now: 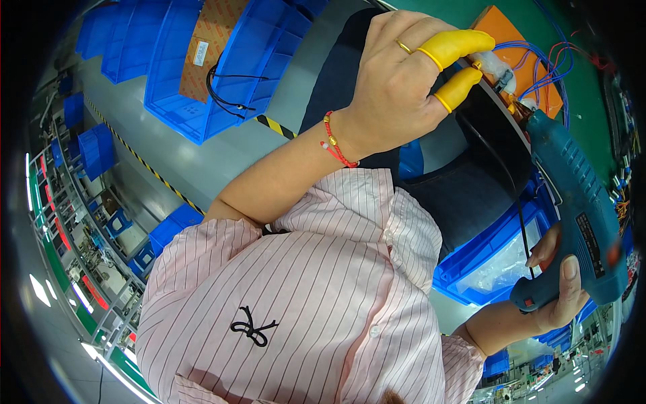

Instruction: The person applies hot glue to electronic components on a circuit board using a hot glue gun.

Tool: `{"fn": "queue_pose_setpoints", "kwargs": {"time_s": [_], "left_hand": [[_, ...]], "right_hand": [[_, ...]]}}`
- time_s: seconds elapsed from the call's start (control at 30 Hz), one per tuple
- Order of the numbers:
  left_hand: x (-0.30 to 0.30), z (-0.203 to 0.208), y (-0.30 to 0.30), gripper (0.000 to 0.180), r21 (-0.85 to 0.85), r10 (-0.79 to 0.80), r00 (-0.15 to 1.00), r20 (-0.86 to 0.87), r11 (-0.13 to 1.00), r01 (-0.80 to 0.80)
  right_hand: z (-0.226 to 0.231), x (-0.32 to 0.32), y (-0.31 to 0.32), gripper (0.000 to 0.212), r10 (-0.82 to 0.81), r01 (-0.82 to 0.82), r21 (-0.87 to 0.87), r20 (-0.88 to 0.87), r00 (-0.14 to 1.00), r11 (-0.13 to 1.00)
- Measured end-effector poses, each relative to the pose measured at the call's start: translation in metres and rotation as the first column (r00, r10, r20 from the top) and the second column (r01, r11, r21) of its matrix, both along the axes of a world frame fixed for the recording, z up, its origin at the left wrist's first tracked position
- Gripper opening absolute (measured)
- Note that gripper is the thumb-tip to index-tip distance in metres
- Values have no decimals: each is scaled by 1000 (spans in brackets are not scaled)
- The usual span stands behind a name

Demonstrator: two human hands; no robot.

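My left hand (397,87) is closed, with yellow finger cots (457,48) over two fingertips, and a red bracelet circles the wrist. Those fingertips pinch at a translucent whitish piece (496,67) with wires by it; its exact kind is hard to make out. My right hand (562,289) wraps the handle of a teal glue gun (572,175). The gun's nozzle end points toward the whitish piece, close to an orange block (494,27). Blue wires (535,54) loop over the block.
A green work surface (585,94) lies under the block, with red wires beyond. A dark chair (457,202) stands below my left hand. Blue bins (195,121) are at the left, one holding a carton and black cable; another blue bin (464,276) with clear bags sits near the gun.
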State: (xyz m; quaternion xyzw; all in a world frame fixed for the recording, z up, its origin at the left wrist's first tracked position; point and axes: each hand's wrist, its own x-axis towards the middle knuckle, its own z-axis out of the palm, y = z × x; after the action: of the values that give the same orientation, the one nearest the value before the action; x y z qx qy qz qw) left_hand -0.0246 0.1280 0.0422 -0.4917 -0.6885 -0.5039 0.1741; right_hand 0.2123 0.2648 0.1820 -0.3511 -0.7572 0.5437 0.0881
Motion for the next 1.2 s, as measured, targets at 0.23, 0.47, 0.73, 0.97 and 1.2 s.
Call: {"fn": "queue_pose_setpoints", "kwargs": {"time_s": [0.23,0.47,0.73,0.97,1.2], "left_hand": [[-1,2,0,39,-9,29,997,-69,1000,-30],[8,3,0,40,-10,24,999,-39,1000,-24],[14,5,0,41,-2,-20,999,33,1000,20],[15,4,0,42,-9,-22,998,52,1000,22],[15,4,1,42,0,-29,998,62,1000,29]], "right_hand": [[-2,6,-2,48,-20,28,123,-64,998,992],[-7,4,-14,53,29,-22,58,-130,991,998],[-16,-8,-56,57,-231,275,100,-321,918,956],[-17,-5,-59,56,-202,249,113,-318,926,962],[-21,-8,-64,53,-215,279,151,-340,915,948]]}}
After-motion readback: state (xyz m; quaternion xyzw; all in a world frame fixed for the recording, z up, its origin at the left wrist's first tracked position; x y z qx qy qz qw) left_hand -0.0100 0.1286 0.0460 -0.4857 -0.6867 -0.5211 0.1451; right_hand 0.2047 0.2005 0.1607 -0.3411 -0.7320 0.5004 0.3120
